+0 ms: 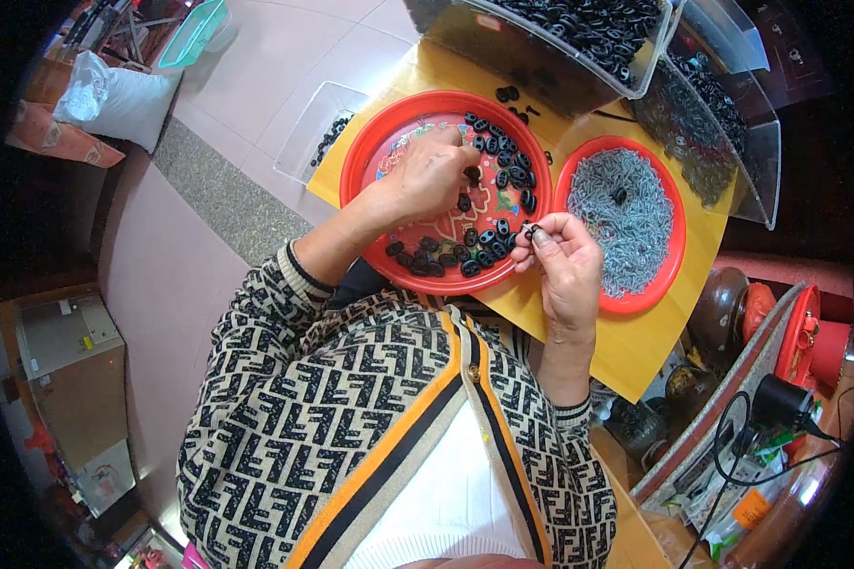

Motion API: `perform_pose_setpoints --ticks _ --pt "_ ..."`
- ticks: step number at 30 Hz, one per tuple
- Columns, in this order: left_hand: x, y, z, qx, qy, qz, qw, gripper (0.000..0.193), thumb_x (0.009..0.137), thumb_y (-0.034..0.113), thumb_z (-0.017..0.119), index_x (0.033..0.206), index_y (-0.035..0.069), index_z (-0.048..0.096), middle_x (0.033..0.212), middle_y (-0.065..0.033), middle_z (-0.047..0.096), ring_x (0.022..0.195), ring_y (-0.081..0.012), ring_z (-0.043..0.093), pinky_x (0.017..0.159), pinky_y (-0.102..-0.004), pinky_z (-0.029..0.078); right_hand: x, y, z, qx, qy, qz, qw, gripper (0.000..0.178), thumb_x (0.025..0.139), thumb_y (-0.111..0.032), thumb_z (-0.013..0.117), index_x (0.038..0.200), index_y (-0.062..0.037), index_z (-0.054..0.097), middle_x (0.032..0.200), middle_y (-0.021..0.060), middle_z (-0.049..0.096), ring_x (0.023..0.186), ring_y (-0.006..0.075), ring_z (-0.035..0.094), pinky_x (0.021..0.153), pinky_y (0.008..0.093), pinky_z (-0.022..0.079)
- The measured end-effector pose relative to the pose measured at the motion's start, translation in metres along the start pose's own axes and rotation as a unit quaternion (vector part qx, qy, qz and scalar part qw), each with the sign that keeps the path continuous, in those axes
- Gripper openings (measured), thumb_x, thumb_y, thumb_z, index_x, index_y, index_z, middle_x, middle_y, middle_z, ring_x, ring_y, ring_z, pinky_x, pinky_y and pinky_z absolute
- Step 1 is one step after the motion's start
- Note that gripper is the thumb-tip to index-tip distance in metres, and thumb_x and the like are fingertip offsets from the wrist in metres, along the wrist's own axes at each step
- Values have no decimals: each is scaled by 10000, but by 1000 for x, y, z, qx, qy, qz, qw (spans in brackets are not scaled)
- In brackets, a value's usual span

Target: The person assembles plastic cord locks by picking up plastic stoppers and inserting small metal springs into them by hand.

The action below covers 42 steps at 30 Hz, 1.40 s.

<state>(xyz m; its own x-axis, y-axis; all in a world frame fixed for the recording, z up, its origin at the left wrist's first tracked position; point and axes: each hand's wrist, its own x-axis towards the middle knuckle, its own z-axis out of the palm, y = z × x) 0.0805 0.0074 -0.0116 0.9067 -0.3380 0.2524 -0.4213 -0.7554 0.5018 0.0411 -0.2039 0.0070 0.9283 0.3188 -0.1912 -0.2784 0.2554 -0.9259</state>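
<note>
My left hand (434, 171) is over the large red tray (353, 171), its fingers closed on a black cord lock piece (473, 176). At the tray's right rim, my right hand (567, 261) pinches a tiny part between thumb and forefinger; it looks partly dark and partly pale, and I cannot make out its kind. Several black two-hole cord lock pieces (519, 177) lie along the tray's right side, and more (427, 263) lie near its front edge. Small silvery springs (626, 223) fill the smaller red tray (676, 248) to the right, with one black piece on top.
Clear plastic bins (650, 81) heaped with black parts stand at the back right. A small clear box (299, 142) is left of the tray. Yellow board (626, 356) lies underneath. Cables and a black adapter (783, 406) are at the right; a white sack (128, 100) sits far left.
</note>
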Motion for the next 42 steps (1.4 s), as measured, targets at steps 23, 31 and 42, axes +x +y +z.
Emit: perform_pose_setpoints --ticks 23,31,42 --pt "-21 27 3 91 -1 83 992 146 663 80 541 775 -9 509 777 -129 482 784 -270 522 655 -360 450 1 3 13 -1 3 19 1000 58 822 -21 492 875 0 502 727 62 572 582 93 556 508 188 461" --pt "-24 26 -4 -451 -2 -195 871 262 775 -6 531 1037 -1 534 781 -48 542 668 -139 543 563 -257 461 4 -1 19 -11 -4 33 999 89 813 -24 504 896 9 502 743 73 574 588 96 556 510 190 462" --pt "-49 33 -8 -783 -10 -249 570 243 780 27 579 1020 10 545 817 -48 569 671 -133 541 593 -240 449 7 -4 36 0 -12 22 1000 134 808 -40 547 929 15 533 753 48 584 607 78 551 524 176 445"
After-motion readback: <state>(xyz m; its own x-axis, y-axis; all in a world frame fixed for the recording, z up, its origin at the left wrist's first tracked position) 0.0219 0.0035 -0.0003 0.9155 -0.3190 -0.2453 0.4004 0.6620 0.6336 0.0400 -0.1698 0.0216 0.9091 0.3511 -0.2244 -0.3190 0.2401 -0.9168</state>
